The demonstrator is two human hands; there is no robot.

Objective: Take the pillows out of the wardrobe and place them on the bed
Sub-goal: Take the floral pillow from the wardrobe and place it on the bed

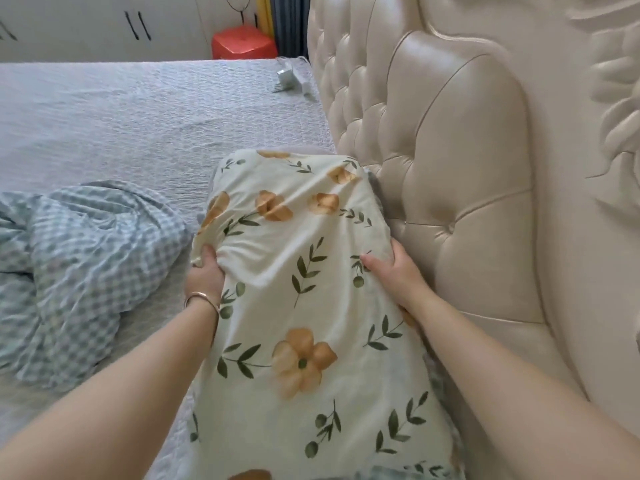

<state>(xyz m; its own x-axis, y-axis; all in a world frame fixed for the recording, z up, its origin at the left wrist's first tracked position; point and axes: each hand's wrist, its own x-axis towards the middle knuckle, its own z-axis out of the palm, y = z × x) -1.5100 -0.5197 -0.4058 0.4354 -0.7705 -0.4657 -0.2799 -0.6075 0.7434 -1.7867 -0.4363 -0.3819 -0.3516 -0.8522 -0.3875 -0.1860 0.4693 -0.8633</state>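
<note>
A cream pillow [304, 278] printed with orange flowers and green leaves lies lengthwise on the bed [121, 116], right beside the padded headboard. My left hand [205, 275], a bangle on its wrist, grips the pillow's left edge. My right hand [394, 271] holds the pillow's right edge, between it and the headboard. A grey edge shows under the pillow's far end; I cannot tell what it is. The wardrobe [104, 26] with white doors and black handles stands beyond the far side of the bed.
The beige tufted headboard [450, 161] runs along the right. A crumpled blue checked blanket [69, 265] lies on the bed to the left. A white charger with cable [289, 77] rests near the bed's far corner. A red stool [242, 43] stands behind it.
</note>
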